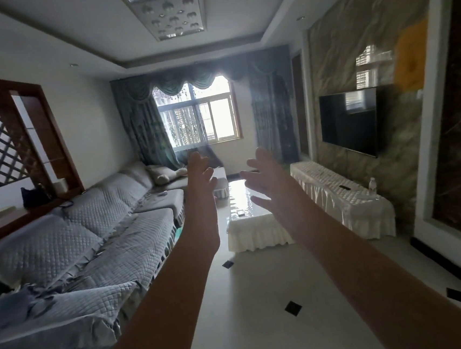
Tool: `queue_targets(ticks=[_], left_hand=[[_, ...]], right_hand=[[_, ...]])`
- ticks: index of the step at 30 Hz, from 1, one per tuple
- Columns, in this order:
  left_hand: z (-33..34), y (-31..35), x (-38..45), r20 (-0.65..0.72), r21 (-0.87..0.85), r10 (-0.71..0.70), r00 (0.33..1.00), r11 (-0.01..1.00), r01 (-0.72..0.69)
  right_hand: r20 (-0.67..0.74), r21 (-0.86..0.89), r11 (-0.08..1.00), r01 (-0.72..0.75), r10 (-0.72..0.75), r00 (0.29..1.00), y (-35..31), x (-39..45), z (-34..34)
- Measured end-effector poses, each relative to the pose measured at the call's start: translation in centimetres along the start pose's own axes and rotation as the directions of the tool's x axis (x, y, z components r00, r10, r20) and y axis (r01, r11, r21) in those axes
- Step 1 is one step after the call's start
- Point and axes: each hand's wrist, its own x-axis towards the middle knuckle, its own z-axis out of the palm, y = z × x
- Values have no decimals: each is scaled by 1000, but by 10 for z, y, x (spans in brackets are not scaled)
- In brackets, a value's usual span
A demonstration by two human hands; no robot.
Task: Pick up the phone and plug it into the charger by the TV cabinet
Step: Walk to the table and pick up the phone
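Both my arms reach forward into the living room. My left hand (200, 177) is open with fingers apart and holds nothing. My right hand (266, 176) is also open and holds nothing. A small dark flat object, likely the phone (240, 212), lies on the glossy coffee table (253, 228) between and beyond my hands. The TV cabinet (348, 208), draped in a cream cloth, stands along the right wall under the wall-mounted TV (351, 122). A small dark item (344, 187) rests on the cabinet top. I cannot make out a charger.
A long grey quilted sofa (95, 243) fills the left side. A clear bottle (372, 184) stands at the cabinet's near end. A striped stool (220, 186) sits beyond the coffee table. The tiled floor (277, 296) runs between sofa and cabinet towards a curtained window (198, 115).
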Motion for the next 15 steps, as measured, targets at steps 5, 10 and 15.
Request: queue_targets(ticks=[5, 10, 15], left_hand=[[11, -20, 39, -34, 58, -33, 999, 998, 35], [25, -38, 101, -49, -3, -69, 996, 998, 69], [47, -74, 157, -33, -30, -39, 999, 999, 38]], right_hand=[[-32, -40, 998, -57, 56, 998, 7, 47, -9], [10, -12, 1000, -22, 22, 1000, 20, 102, -28], [44, -10, 999, -36, 37, 998, 35, 158, -59]])
